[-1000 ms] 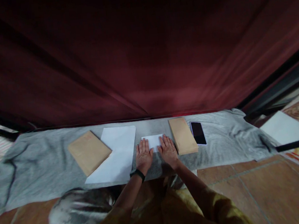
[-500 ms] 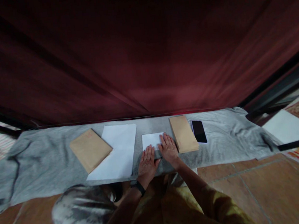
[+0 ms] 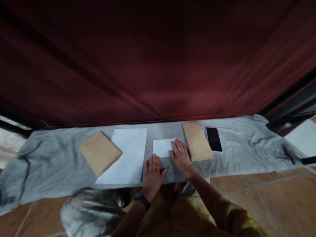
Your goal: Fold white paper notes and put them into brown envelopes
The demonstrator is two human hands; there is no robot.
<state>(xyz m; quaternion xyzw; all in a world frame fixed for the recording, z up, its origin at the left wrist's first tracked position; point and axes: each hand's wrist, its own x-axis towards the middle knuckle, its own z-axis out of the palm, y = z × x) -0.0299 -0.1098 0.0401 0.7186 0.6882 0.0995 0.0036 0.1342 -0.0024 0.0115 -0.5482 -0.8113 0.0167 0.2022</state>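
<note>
A small white folded-looking sheet of paper (image 3: 163,148) lies flat on the grey cloth in front of me. My right hand (image 3: 181,157) rests flat with its fingers on the paper's right end. Just below the paper's left corner lies my left hand (image 3: 152,174), fingers stretched and thumb out to the side, a dark band on its wrist. Left of it are large white sheets (image 3: 133,151), partly covered by a stack of brown envelopes (image 3: 100,152). Close to my right hand sits another stack of narrow brown envelopes (image 3: 197,140).
A phone (image 3: 213,139) with a dark screen lies right of the narrow envelopes. The grey cloth (image 3: 243,146) covers a long narrow surface. Behind it hangs a dark red curtain (image 3: 153,77). A white panel (image 3: 314,138) stands at the far right above the tiled floor (image 3: 286,195).
My left hand has slid off the paper's left end, toward me and to the left. The right hand stays on the paper's right end. The whole view has shifted slightly.
</note>
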